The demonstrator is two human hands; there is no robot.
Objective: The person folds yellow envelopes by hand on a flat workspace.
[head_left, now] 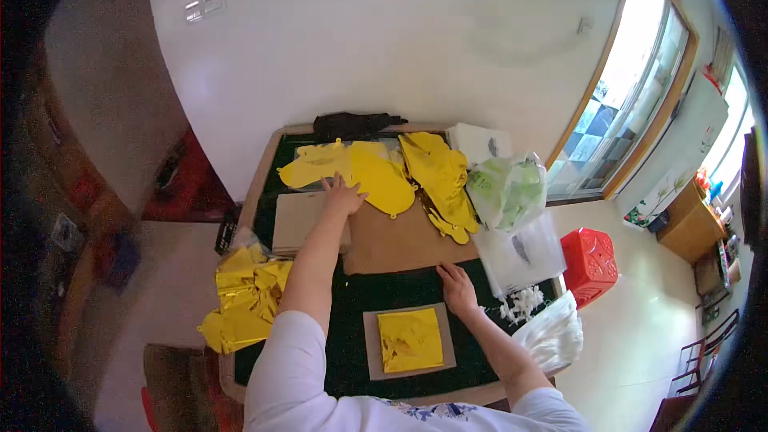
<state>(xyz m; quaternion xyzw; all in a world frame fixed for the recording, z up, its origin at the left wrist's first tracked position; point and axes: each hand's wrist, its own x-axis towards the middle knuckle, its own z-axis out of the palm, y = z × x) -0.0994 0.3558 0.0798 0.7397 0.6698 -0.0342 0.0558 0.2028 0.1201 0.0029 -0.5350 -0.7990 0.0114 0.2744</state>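
Note:
My left hand [344,195] reaches over the table, fingers spread, at the lower left edge of a flat yellow foil piece [384,180]. Beneath that piece lies a large brown cardboard sheet [400,240]. My right hand [458,288] rests with fingers apart at the cardboard's front right corner. Close to my body, a folded gold foil square [410,340] sits on a smaller grey-brown card [374,352]. Another yellow foil piece [308,166] lies at the back left, and a crinkled one [440,176] is right of the middle. A stack of cards [300,220] is partly behind my left forearm.
Crumpled gold foil [244,296] hangs at the table's left edge. Plastic bags [508,192] and white scraps [522,304] lie on the right. A black cloth [352,125] is at the back by the wall. A red stool [590,264] stands right of the table.

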